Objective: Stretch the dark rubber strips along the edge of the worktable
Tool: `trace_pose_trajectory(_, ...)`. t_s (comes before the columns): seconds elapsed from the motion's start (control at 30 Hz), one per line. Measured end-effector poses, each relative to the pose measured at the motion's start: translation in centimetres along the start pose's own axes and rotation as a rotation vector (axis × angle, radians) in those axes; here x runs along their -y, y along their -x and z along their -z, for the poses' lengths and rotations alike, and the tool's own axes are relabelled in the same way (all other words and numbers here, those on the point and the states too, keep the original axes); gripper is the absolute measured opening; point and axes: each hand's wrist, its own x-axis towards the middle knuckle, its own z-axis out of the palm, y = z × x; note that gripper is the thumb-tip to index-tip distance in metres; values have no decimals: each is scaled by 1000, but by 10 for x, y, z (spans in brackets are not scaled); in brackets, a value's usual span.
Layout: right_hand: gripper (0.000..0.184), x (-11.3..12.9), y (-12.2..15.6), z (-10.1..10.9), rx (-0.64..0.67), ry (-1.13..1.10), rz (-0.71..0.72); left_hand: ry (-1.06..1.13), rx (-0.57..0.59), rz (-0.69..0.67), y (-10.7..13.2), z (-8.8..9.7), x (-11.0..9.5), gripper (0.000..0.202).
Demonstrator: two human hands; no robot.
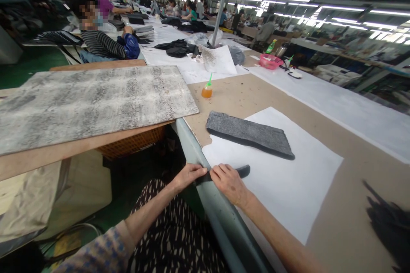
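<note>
— Where do we have the dark strip point(244, 171)?

— At the near edge of the surface point(320, 136), lying on the white sheet point(288, 196). Our left hand point(188, 175) pinches its end, fingers closed on it right at the rim. Our right hand point(229, 183) lies over its middle, fingers curled down onto it.

— And around us?

— A grey felt piece point(250, 134) lies just beyond on the same sheet, apart from the strip. An orange bottle point(207, 90) stands farther back, near a mottled grey board point(89, 102).
</note>
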Motion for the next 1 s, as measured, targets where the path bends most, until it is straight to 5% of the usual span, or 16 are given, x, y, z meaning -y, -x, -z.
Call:
trace_pose_trajectory(0.2, 16, -3, 8, 0, -16, -46, -7, 48, 23, 36, -1, -3, 1, 36)
trace_pose_trajectory(0.53, 26, -37, 59, 3, -50, -133, -139, 19, 69, 15, -10, 6, 14, 28)
trace_pose_trajectory(0.83, 20, -5, 11, -1, -20, -29, 45, 19, -31, 143, 9, 45, 40, 32)
trace_pose_trajectory(1.0, 21, -16, 21, -3, -19, -11, 101, -36, -14, 128, 23, 57, 33, 30)
